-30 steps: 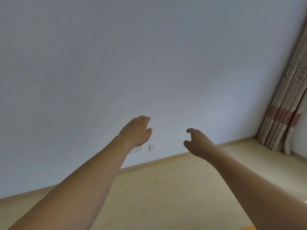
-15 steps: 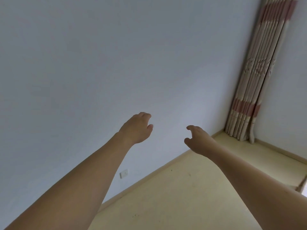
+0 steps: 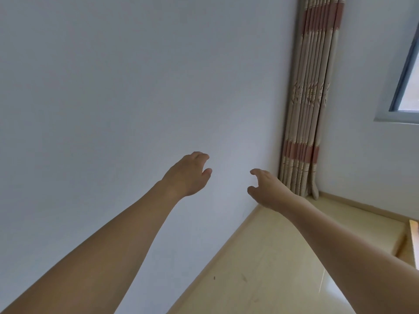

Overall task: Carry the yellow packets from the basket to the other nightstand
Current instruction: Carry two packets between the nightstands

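My left hand (image 3: 189,174) is stretched out in front of me at mid-frame, fingers loosely curled, holding nothing. My right hand (image 3: 266,189) is held out beside it, a little lower and to the right, fingers relaxed and empty as well. Both hands hang in the air before a bare wall. No yellow packets, basket or nightstand are in view.
A plain grey-white wall (image 3: 136,87) fills the left and centre. A striped beige and red curtain (image 3: 310,98) hangs in the corner. A window frame (image 3: 405,75) shows at the right edge. Pale floor (image 3: 260,268) and a wooden furniture edge (image 3: 413,243) lie at the lower right.
The view has swung to the right: the curtain moved toward the centre, the window and a wooden edge came into view, the wall sockets left the frame. Both hands kept their pose.
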`<state>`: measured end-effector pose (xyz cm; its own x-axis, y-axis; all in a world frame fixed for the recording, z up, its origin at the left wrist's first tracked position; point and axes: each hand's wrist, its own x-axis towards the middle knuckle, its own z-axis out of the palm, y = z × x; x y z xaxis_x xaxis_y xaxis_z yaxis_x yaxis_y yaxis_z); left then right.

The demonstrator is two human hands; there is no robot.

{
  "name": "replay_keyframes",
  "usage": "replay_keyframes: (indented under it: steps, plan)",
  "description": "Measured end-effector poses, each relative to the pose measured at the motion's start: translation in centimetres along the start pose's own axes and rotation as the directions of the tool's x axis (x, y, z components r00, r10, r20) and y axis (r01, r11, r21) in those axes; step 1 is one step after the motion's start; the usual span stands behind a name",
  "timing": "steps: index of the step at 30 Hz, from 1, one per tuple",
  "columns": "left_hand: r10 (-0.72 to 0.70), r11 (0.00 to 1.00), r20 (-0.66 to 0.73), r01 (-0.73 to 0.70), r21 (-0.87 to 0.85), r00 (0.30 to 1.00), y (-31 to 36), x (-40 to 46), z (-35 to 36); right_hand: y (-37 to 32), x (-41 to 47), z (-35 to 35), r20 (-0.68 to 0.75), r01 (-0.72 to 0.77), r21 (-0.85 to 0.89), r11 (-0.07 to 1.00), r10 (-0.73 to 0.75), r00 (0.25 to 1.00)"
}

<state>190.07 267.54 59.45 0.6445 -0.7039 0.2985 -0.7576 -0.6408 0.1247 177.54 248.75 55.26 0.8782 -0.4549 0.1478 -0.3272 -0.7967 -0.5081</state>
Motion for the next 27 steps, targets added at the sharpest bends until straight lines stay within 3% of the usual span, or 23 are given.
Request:
replay_keyframes:
  steps: [7, 14, 22, 27]
  plan:
    - [0.125, 0.991, 0.032, -0.124, -0.056, 0.992, -1.9, 17.5, 6.6, 4.8, 15.0, 0.6, -0.036, -0.071, -0.046, 0.996, 0.069, 0.997]
    - [0.328, 0.940, 0.034, -0.322, -0.116, 0.944, -0.6, 37.6, 11.0, 11.8, 29.9, -3.1, -0.133, -0.258, -0.055, 0.965, 0.249, 0.959]
    - [0.521, 0.824, 0.028, -0.495, -0.277, 0.853, 9.2, 54.7, 19.2, 24.2, 39.7, -8.5, -0.208, -0.482, -0.027, 0.876, 0.466, 0.860]
    - [0.602, 0.767, 0.020, -0.571, -0.293, 0.798, 16.3, 65.0, 25.0, 33.7, 45.8, -11.6, -0.240, -0.537, -0.035, 0.843, 0.514, 0.823]
